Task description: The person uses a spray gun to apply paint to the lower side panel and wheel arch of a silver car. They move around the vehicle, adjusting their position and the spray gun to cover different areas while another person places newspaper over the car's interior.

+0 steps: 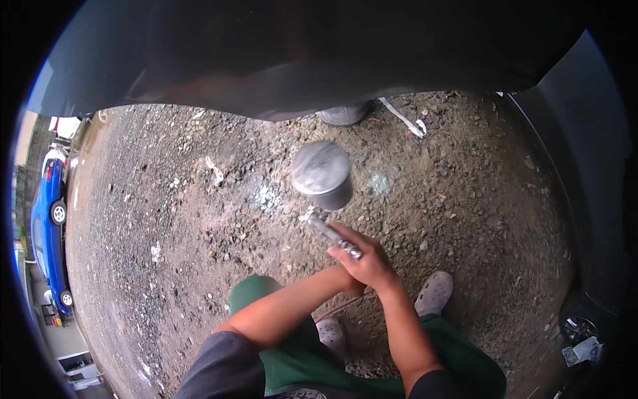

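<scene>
My right hand (369,261) is wrapped round the handle of a silver spray gun (327,233), its metal body slanting up and to the left. At the gun's front end shows a round grey cup (321,167) with a smeared top; it appears to be mounted on the gun, but the joint is unclear. Close under my right wrist lies my left hand (350,282), its fingers hidden. A thin reddish hose (339,308) runs below my hands. Above and ahead spreads a large dark, glossy vehicle panel (279,60).
Gravel ground (199,233) with pale spots surrounds my feet in light clogs (435,292). A grey round container (343,114) and a white strip (404,118) lie near the panel's edge. Dark bodywork (565,146) borders the right; a blue car (48,229) stands far left.
</scene>
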The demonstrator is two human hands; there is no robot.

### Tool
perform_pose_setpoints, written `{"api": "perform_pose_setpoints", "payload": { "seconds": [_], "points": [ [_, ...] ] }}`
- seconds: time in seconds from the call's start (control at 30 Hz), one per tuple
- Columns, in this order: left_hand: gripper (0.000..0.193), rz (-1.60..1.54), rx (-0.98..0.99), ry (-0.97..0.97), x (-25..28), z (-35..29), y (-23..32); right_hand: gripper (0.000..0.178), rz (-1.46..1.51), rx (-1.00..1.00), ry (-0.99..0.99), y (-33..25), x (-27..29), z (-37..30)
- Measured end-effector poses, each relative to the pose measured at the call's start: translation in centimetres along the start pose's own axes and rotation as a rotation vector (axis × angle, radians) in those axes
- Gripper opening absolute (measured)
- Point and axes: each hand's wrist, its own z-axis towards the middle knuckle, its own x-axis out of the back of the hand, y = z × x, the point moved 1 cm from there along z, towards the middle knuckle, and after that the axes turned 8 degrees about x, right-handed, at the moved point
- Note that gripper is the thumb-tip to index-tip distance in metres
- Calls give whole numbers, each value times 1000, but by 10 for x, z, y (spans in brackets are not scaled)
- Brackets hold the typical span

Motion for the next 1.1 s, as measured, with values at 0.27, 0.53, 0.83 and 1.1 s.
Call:
{"api": "perform_pose_setpoints", "payload": {
  "seconds": [0.27, 0.53, 0.83, 1.1],
  "points": [
    [23, -507, -293, 301, 73, -75, -5, 35, 232, -277, 337, -52, 30, 18],
    [16, -959, -289, 342, 95, -112, -16, 36, 179, -118, 419, -41, 10, 37],
    [15, -1015, -292, 373, 99, -125, -23, 37, 204, -93, 372, -42, 4, 46],
    [17, -1066, -413, 224, 101, -106, -18, 34, 195, -168, 501, -42, 10, 38]
  ]
}}
